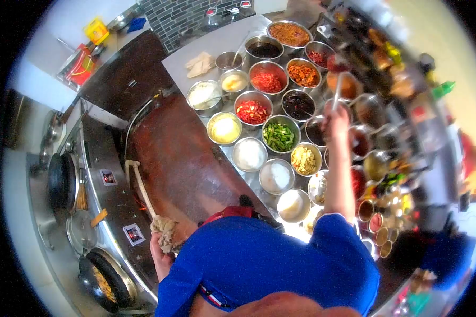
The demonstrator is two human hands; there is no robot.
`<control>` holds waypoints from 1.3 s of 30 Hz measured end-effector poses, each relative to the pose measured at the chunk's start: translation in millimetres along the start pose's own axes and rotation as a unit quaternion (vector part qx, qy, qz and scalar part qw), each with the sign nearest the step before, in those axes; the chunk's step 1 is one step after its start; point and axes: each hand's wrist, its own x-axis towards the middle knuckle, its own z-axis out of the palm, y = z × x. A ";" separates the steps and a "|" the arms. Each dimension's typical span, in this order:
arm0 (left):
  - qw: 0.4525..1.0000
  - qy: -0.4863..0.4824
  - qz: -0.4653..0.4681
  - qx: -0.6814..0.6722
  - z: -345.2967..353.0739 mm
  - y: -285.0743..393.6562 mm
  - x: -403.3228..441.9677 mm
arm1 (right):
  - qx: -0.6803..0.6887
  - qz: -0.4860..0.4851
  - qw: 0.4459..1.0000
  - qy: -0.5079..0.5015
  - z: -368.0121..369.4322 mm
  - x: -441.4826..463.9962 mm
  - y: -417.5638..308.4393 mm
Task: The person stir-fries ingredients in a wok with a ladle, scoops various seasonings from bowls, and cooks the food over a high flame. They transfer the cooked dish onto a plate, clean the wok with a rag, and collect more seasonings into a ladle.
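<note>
One cloth (164, 229) fills the left hand (161, 252), one utensil (337, 87) the right hand (337, 119).

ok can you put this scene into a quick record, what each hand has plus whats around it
left hand: closed on a bunched cloth
right hand: holding a pale-handled utensil above the bowls; its far end is blurred
containers: many metal bowls on the counter
readable contents: chopped greens, chopped red pieces, white contents in several bowls
lower left: dark pan with yellowish food
unclear: far-right items, too blurred to name
</note>
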 end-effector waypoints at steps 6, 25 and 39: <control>0.993 0.032 -0.091 -0.072 18.6 2.3 10.9 | -0.253 -0.016 0.967 0.025 -55.3 51.2 26.0; 0.974 -0.037 0.193 0.114 -27.6 -22.5 -16.2 | -0.008 0.000 1.000 0.001 -52.3 32.2 16.1; 0.886 0.040 0.142 -0.439 -184.3 -61.7 -78.2 | -0.099 0.085 0.878 -0.460 244.2 -319.9 -8.1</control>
